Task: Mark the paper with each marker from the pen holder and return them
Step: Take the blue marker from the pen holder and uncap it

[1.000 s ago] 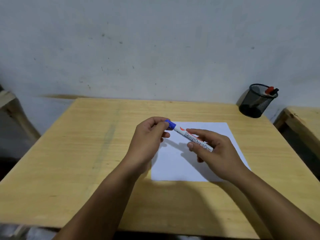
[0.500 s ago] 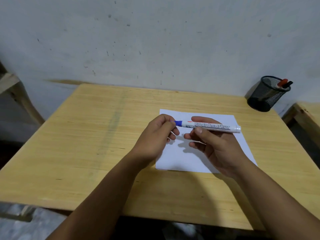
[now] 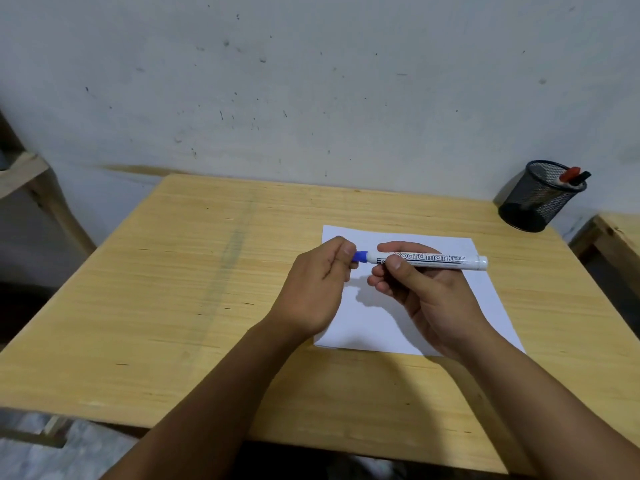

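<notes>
A white board marker [image 3: 440, 260] with a blue cap [image 3: 360, 256] lies level above the white paper [image 3: 381, 327]. My right hand [image 3: 426, 292] grips its barrel. My left hand [image 3: 315, 289] pinches the blue cap at the marker's left end. The cap sits on the marker. A black mesh pen holder [image 3: 538, 197] stands at the table's far right corner, holding a red-capped marker [image 3: 569, 174] and a black-capped one [image 3: 583, 176].
The wooden table [image 3: 207, 306] stands against a grey wall. Another wooden table edge [image 3: 620, 233] shows at the right, and a wooden frame [image 3: 31, 181] at the left.
The marker has turned from a slant to level, and both hands have shifted slightly away from me over the paper. My left fingers stay on the blue cap.
</notes>
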